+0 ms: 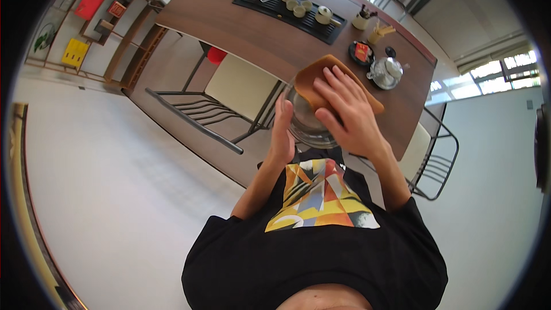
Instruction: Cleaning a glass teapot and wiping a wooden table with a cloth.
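Observation:
A clear glass vessel (303,118), round and probably a bowl or lid, is held up in front of my body at the near edge of the table. My left hand (283,131) grips its left side, thumb up along the rim. On the other side, my right hand (351,110) holds an orange-brown cloth (308,79) against the glass, its fingers spread flat over the fabric. The cloth and right hand hide much of the vessel's right part. One corner of the cloth sticks out to the right of my hand.
On the wooden table (241,34) stand a glass teapot (386,73), a black dish (356,53) with a red packet, and a black tea tray (275,13) bearing several cups and pots. A metal-framed chair (206,116) is at the left; another chair (439,161) is at the right.

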Motion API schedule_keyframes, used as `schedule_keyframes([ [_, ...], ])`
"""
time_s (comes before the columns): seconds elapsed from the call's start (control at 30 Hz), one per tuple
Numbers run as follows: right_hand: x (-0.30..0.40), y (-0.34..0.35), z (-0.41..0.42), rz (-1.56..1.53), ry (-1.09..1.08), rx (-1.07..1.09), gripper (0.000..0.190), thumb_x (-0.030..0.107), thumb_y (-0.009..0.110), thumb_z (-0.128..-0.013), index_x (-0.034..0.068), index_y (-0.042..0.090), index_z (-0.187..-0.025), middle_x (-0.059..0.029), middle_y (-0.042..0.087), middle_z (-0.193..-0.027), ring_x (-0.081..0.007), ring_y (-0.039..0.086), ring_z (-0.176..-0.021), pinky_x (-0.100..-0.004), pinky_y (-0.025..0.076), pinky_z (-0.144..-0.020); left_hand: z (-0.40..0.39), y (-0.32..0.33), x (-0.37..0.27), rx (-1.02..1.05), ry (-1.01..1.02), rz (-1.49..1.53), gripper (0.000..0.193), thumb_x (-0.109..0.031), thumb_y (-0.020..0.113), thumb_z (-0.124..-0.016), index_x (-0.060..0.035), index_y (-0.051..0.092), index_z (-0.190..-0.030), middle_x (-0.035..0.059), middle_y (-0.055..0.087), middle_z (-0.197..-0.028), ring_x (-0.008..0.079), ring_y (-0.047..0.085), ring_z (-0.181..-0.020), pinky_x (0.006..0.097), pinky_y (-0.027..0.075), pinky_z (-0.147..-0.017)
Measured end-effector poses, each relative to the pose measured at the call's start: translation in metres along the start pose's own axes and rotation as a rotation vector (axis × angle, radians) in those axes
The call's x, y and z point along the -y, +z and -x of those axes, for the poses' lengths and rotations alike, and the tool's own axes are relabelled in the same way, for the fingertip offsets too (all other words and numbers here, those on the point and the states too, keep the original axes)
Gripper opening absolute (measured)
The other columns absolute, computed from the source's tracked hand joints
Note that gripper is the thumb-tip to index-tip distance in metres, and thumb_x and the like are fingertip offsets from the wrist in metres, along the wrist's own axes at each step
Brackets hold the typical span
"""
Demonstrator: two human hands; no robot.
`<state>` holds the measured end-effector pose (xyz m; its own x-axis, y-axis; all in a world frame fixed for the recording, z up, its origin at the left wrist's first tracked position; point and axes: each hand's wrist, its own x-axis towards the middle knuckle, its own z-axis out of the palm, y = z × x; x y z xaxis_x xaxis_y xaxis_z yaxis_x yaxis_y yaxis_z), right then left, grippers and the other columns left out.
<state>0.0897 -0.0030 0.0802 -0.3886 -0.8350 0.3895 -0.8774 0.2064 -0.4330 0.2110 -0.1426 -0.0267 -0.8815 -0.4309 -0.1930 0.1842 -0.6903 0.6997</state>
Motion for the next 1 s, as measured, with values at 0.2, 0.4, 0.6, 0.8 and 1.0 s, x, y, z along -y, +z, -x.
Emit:
schedule_keyframes([
  [0.2,0.004,0.024,-0.008,-0.106,-0.098,0.003,0.033,0.012,0.065,-0.088,0.000,0.064,-0.119,-0.0159,0.061,-0.133,-0.0319,0.052,-0.132,-0.0467,0.034,-0.115,-0.001,-0.002,0.010,-0.024,0.028,-0.003,0.058,-0.051,0.043,-0.104,-0.0073,0.044,-0.142,0.0071,0.055,-0.137,0.0191,0.053,-0.128,0.0364,0.039,-0.110],
  [0.4,0.020,0.028,-0.007,0.024,-0.304,0.082,0.030,0.008,0.065,-0.080,0.001,0.067,-0.109,-0.0116,0.067,-0.124,-0.0259,0.057,-0.126,-0.0498,0.030,-0.117,0.011,0.008,0.006,-0.087,0.068,0.053,0.051,-0.050,0.047,-0.103,-0.0120,0.047,-0.138,0.0036,0.058,-0.129,0.0142,0.053,-0.124,0.0349,0.040,-0.106],
  [0.6,0.042,0.031,0.010,0.103,-0.401,0.120,0.041,0.008,0.064,-0.076,0.000,0.067,-0.116,-0.0106,0.068,-0.121,-0.0230,0.057,-0.126,-0.0548,0.020,-0.121,0.018,0.004,-0.006,-0.043,0.104,0.095,0.062,-0.056,0.042,-0.103,-0.0081,0.046,-0.141,0.0083,0.055,-0.136,0.0212,0.054,-0.126,0.0369,0.040,-0.109],
  [0.8,0.026,0.023,0.026,-0.029,-0.315,0.022,0.031,0.009,0.066,-0.081,-0.001,0.069,-0.110,-0.0159,0.069,-0.117,-0.0275,0.063,-0.118,-0.0505,0.034,-0.115,0.014,-0.003,-0.018,-0.212,0.194,0.131,0.068,-0.056,0.039,-0.103,-0.0042,0.037,-0.148,0.0111,0.052,-0.140,0.0224,0.049,-0.131,0.0388,0.036,-0.112],
  [1.0,0.006,0.025,0.013,-0.010,0.026,-0.167,0.030,0.010,0.059,-0.093,-0.002,0.065,-0.120,-0.0177,0.066,-0.126,-0.0320,0.055,-0.129,-0.0497,0.025,-0.119,0.018,-0.005,-0.023,-0.117,0.217,0.046,0.067,-0.050,0.040,-0.106,-0.0020,0.030,-0.151,0.0109,0.046,-0.147,0.0199,0.044,-0.136,0.0380,0.034,-0.114],
])
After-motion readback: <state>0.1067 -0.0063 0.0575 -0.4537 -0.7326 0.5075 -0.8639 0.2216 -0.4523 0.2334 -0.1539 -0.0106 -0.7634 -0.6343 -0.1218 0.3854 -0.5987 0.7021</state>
